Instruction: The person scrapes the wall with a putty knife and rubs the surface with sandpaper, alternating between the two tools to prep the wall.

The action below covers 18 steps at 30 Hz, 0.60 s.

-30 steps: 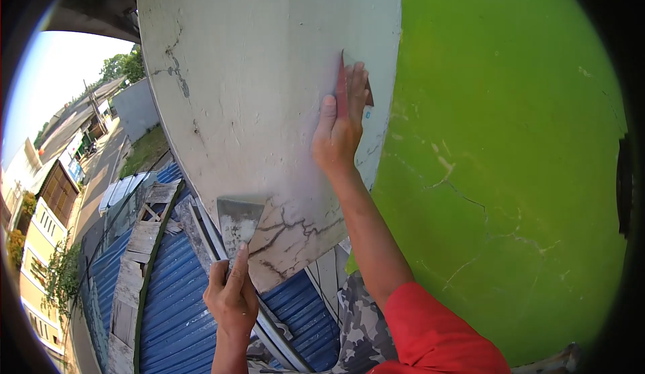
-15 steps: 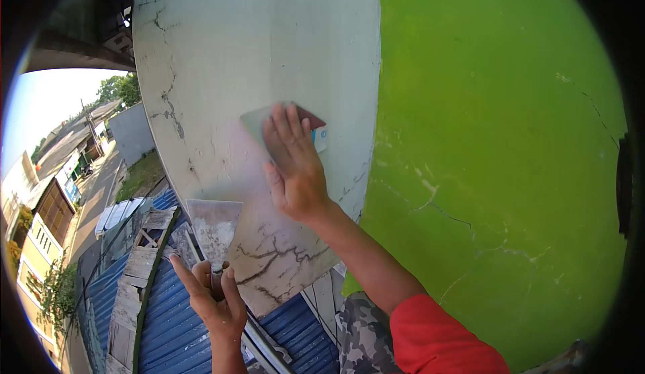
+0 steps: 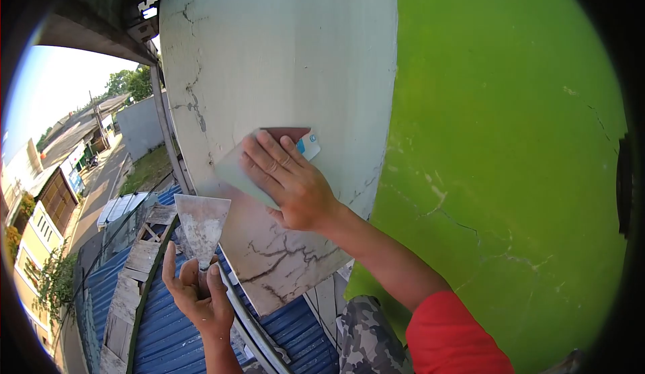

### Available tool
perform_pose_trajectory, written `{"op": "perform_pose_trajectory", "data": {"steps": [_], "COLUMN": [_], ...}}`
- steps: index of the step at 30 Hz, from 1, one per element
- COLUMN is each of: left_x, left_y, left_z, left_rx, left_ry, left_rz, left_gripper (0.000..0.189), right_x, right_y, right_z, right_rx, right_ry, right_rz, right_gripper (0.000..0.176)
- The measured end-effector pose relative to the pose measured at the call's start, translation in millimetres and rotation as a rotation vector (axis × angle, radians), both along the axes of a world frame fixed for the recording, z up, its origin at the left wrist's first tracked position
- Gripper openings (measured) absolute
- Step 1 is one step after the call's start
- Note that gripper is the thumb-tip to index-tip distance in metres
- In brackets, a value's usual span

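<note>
My right hand (image 3: 292, 189) lies flat over a folded sheet of sandpaper (image 3: 243, 178), holding it against the white wall panel (image 3: 329, 58). The sheet's back is pale, its folded part reddish brown, with a blue-and-white print by the fingers. Below it, dark branching cracks (image 3: 277, 266) run across the panel's lower end. My left hand (image 3: 201, 300) grips a putty knife (image 3: 203, 223) by its handle, index finger stretched upward. The knife's wide blade points up, smeared with whitish residue, in front of the panel's left edge.
A bright green wall (image 3: 497, 159) with fine cracks stands to the right. Lower left are a blue corrugated roof (image 3: 168, 334), weathered boards (image 3: 124, 300) and a metal rail (image 3: 248, 327). Farther off lies a street (image 3: 101, 199) with buildings. A camouflage-clad leg (image 3: 369, 334) shows below.
My right hand and the sandpaper have moved down along the panel, and the sheet has turned. My left hand with the putty knife has shifted slightly left. The view has shifted too.
</note>
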<state>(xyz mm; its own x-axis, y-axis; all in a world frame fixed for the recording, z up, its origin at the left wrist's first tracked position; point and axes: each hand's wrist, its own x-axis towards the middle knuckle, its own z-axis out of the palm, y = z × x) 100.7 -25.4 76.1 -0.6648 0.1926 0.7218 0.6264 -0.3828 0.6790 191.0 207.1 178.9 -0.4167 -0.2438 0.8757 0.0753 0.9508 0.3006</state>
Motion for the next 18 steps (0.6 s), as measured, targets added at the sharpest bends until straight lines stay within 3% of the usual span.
{"op": "perform_pose_trajectory", "data": {"steps": [2,4,5,7,9,13,14,16,18], "left_x": [-8.9,-17.4,-14.4,-13.4,-8.9,-6.7,-5.6,-11.2,-24.4], "left_y": [-5.0,-9.7,-13.9,-16.5,-13.4,-9.0,-9.9,-17.2,-21.8], "left_z": [-3.8,-16.3,-16.2,-16.2,-17.5,-18.5,-15.3,-14.0,-23.9], "left_rx": [-0.079,-0.125,-0.155,-0.194,-0.118,-0.006,-0.001,-0.036,-0.105], "left_ry": [0.003,0.076,0.075,0.113,0.051,-0.017,-0.033,-0.048,-0.085], "left_rz": [-0.005,-0.033,-0.041,-0.063,-0.077,-0.114,-0.133,-0.173,-0.229], "left_gripper": [0.065,0.056,0.057,0.064,0.069,0.076,0.077,0.055,0.041], "right_x": [14.3,19.0,22.3,16.1,-7.8,-2.0,6.3,17.6,22.9], "right_y": [16.2,58.7,77.1,75.2,50.2,-9.8,8.1,43.6,74.3], "right_z": [-0.2,54.6,83.9,99.9,84.5,-30.7,-18.8,21.1,87.8], "right_rx": [0.118,0.000,-0.253,-0.410,-0.211,0.141,0.150,0.142,-0.117], "right_ry": [-0.169,0.248,0.354,0.478,0.530,-0.235,-0.139,0.027,0.406], "right_rz": [-0.056,-0.167,-0.081,-0.019,-0.057,0.020,-0.029,-0.099,-0.111], "right_gripper": [0.058,0.057,0.056,0.056,0.056,0.058,0.057,0.057,0.054]}}
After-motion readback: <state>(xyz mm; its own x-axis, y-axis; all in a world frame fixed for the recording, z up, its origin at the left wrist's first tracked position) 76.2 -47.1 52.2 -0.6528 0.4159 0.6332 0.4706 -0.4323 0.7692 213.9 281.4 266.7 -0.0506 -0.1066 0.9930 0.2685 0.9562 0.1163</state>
